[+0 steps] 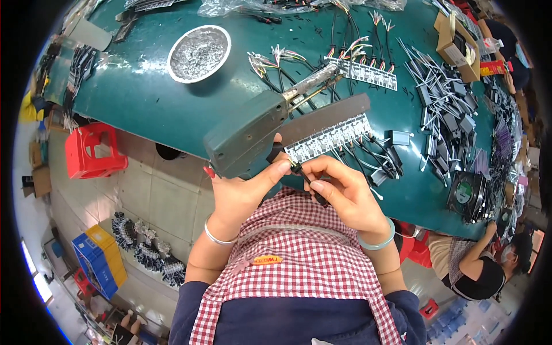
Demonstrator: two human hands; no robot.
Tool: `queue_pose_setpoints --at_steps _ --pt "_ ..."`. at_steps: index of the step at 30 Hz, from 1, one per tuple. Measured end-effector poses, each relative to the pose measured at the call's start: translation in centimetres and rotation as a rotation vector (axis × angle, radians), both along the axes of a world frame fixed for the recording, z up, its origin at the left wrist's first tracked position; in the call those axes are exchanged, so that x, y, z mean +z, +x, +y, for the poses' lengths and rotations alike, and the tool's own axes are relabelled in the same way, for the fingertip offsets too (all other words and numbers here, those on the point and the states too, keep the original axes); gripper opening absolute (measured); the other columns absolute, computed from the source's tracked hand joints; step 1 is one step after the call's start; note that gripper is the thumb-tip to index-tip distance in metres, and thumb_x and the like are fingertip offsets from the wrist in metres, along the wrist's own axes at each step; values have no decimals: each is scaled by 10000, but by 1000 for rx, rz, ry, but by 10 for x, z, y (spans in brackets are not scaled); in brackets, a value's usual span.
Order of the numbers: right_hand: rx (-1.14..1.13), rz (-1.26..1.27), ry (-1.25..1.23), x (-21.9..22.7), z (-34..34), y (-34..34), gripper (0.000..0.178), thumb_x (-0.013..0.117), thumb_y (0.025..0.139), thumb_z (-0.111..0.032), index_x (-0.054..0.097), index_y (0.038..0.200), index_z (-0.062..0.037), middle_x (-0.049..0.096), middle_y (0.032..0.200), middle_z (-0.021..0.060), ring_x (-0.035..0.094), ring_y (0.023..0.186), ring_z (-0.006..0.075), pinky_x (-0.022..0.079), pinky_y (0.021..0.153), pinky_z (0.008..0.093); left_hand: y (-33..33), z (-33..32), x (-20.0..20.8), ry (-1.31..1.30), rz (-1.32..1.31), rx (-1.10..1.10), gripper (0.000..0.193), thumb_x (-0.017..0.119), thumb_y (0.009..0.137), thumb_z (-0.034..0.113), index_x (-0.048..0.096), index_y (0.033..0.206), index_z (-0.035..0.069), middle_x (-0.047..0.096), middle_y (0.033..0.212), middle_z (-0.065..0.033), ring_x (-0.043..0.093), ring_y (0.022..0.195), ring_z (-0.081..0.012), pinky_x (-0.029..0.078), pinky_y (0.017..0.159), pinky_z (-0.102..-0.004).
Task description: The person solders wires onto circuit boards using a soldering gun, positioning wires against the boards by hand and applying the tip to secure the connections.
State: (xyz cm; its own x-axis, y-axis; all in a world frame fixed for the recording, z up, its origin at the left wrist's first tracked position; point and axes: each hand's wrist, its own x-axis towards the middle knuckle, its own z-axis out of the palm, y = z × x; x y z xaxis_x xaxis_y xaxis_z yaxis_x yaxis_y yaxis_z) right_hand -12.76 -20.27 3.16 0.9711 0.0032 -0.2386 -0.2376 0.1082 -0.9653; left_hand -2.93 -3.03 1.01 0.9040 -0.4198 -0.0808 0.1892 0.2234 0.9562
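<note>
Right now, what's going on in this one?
A person in a checked apron is working at a green table. The right hand holds a black cable, its end near the left thumb. The left hand is beneath a dark gun-shaped tool. Just beyond the hands lies a strip of circuit boards, with cables along its right part.

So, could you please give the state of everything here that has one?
Left hand: thumb at the black cable, fingers mostly hidden.
Right hand: closed on that cable.
Handheld tool: barrel pointing away, power unclear.
Nearer board strip: black cables alongside.
White bowl: open, silvery material inside.
Cardboard box: open, things inside.
Red stool, left: unoccupied.
</note>
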Motion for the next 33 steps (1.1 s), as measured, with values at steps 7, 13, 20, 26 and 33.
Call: queue_pose_setpoints --at_steps 7,13,20,26,33 --pt "-104 -26 106 -5 9 -12 322 639 919 18 574 1233 50 591 1112 93 593 1012 132 531 829 261 -13 2 -3 -89 -1 -56 434 736 810 -84 589 1217 -51 670 1124 -127 679 875 -165 587 732 -298" --pt "-377 -311 -319 -10 29 -6 196 731 807 65 686 992 20 670 890 100 674 767 177 557 666 282 -21 -3 -3 -46 -42 -66 415 730 822 -77 593 1214 -53 674 1098 -123 673 848 -158 587 712 -294" --pt "-398 -522 -605 -13 31 -9 233 748 759 100 676 968 28 678 882 132 681 758 215 541 624 295 -23 -5 1 -9 15 -36 401 738 830 -59 597 1206 -52 680 1066 -121 677 842 -157 587 693 -287" --pt "-509 -175 -84 -19 41 -20 201 725 845 54 664 1035 35 675 957 101 666 820 118 567 687 245 -26 -10 -3 -78 15 -26 396 737 829 -63 599 1200 -51 675 1079 -123 678 836 -156 586 712 -288" --pt "-496 -109 9 -22 37 -18 263 724 841 54 662 1094 14 658 941 89 661 795 123 556 686 234 -23 -7 -13 -26 35 -112 418 738 826 -62 597 1219 -35 662 1112 -113 672 878 -146 574 767 -286"
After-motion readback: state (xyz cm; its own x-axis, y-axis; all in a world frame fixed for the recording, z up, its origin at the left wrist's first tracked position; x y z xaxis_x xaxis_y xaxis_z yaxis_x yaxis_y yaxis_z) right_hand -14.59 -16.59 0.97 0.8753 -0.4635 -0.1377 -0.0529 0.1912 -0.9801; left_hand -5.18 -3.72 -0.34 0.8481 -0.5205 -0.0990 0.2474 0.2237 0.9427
